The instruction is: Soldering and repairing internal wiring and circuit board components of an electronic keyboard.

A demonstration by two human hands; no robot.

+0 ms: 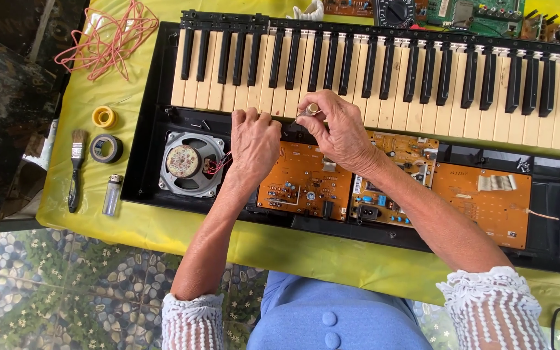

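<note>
- Head view: an opened electronic keyboard (163,78) is laid flat on a yellow cloth (85,207), with its top cover off so that the orange circuit boards (306,181) and the round speaker (186,162) are exposed below the row of keys (422,97)
- The right hand (341,133) is held over the front edge of the white keys, and a small pale cylindrical part (311,109) is pinched between thumb and fingertips; the remaining fingers are curled in, so that the hand is nearly closed around the part
- The left hand (254,139) is set just beside the right, fingers bent down and resting on the key fronts and the black frame edge; whether anything is gripped under it cannot be told
- Both hands are kept close together at one spot, which appears to allow one to steady the work while the other handles the small part
- A paintbrush (75,168), a roll of dark tape (105,148), a small yellow roll (104,117) and a lighter (113,194) are laid out at the left, within reach but clear of the casing
- A tangle of pink wire (108,39) is lying at the far left corner
</note>
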